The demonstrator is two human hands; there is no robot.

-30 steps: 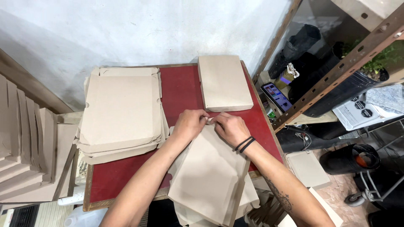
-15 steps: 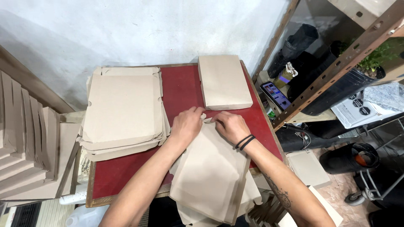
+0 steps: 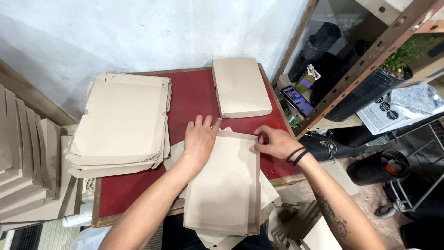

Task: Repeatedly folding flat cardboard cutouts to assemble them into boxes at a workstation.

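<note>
A half-folded tan cardboard box lies on the near edge of the red table top, overhanging toward me. My left hand lies flat with spread fingers on the box's far left corner. My right hand, with black bands on the wrist, pinches the box's far right corner, folding its wall up. Loose flaps stick out from under the box on both sides.
A stack of flat tan box blanks lies on the table's left. A finished closed box sits at the far right. More folded boxes stand to the left. A phone rests by a metal rack.
Both hands were together at the middle of the box's far edge; now they have spread apart to its two far corners, the left one laid flat.
</note>
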